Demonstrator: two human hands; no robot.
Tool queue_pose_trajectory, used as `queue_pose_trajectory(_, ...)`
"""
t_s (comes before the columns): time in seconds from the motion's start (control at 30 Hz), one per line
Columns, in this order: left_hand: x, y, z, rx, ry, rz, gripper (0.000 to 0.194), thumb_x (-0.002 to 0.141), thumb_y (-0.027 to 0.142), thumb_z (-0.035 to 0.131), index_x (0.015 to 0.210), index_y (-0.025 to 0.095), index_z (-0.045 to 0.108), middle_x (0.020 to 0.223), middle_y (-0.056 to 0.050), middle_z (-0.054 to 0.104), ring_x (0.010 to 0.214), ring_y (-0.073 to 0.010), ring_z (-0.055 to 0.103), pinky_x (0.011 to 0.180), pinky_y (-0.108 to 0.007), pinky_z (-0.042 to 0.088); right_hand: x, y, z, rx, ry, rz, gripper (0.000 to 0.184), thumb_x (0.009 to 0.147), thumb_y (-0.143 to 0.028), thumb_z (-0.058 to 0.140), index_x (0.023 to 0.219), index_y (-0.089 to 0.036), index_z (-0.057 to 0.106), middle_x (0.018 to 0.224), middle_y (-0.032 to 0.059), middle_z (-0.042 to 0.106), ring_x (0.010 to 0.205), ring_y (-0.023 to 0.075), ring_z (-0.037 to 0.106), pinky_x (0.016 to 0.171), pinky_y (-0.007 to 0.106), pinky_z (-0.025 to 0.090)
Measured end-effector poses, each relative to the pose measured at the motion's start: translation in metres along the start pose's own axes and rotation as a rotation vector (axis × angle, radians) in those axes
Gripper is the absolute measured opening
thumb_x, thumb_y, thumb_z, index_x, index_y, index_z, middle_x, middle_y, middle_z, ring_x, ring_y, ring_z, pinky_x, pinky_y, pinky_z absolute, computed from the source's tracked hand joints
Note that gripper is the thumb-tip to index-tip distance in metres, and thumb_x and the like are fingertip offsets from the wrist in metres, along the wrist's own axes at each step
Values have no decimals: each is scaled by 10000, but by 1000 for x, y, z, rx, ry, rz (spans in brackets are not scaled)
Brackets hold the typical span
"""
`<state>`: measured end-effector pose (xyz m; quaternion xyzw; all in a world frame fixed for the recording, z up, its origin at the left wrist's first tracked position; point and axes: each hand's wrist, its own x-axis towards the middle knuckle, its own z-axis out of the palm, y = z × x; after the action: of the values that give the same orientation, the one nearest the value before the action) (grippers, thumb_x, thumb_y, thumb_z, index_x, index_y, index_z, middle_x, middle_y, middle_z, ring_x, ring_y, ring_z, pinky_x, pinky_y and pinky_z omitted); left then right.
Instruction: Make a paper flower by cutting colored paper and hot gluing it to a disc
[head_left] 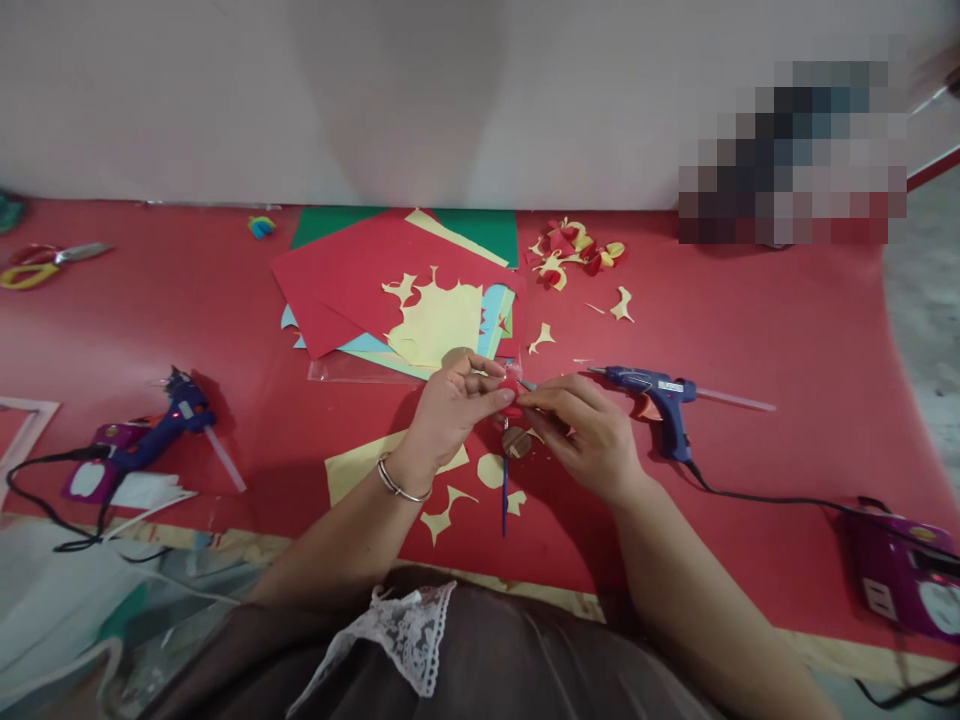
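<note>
In front of me my left hand point(459, 402) is closed, pinching a small piece of red paper point(511, 393) between thumb and fingers. My right hand point(589, 428) meets it from the right, its fingers closed around a thin grey-tipped tool point(528, 385) that points at the red piece; most of the tool is hidden. Just below the hands lie a brown round disc point(516, 443) and a slim blue-handled tool point(505, 500). A pale yellow paper circle point(490, 470) and yellow scraps point(448, 515) are beside them on the red table.
Coloured paper sheets point(360, 285) are stacked ahead. Red and yellow paper pieces point(574, 250) lie beyond, to the right. A blue glue gun point(660, 395) is close to my right hand; another glue gun point(172, 420) and scissors point(52, 262) are left. A purple box point(904, 570) trails a cord.
</note>
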<state>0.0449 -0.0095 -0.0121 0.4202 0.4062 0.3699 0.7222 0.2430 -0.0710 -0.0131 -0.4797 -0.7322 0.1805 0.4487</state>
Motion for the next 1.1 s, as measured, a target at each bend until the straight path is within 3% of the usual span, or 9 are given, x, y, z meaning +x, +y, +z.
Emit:
queue_pose_trajectory(0.23, -6, -1, 6, 170, -37, 154, 289, 914, 349, 847, 1100, 192, 690, 871, -24, 774, 824, -136, 757, 781, -263, 653, 1, -1, 0, 52, 9, 269, 54, 989, -236, 700, 952, -233, 739, 842, 28, 738, 716, 168, 661, 652, 304, 530)
queue_pose_trajectory(0.5, -9, -9, 9, 290, -19, 249, 322, 898, 290, 850, 1166, 207, 691, 938, -49, 813, 888, -170, 815, 782, -263, 683, 0, 2, 6, 240, 43, 556, 155, 912, -361, 737, 862, -216, 713, 782, 9, 698, 624, 136, 562, 587, 290, 432)
queue_pose_trajectory(0.73, -9, -10, 9, 329, 15, 265, 282, 916, 244, 820, 1171, 207, 706, 945, -55, 841, 909, -181, 838, 804, -268, 687, 3, 0, 8, 272, 36, 593, 159, 896, -369, 743, 868, -217, 706, 724, -10, 664, 611, 131, 540, 573, 284, 400)
queue_pose_trajectory(1.1, -8, -13, 5, 366, -20, 250, 293, 956, 276, 802, 1225, 216, 701, 936, -42, 829, 913, -165, 824, 821, -263, 672, 6, -4, 7, 270, 46, 576, 211, 947, -423, 740, 960, -212, 747, 796, 14, 720, 641, 139, 588, 598, 287, 467)
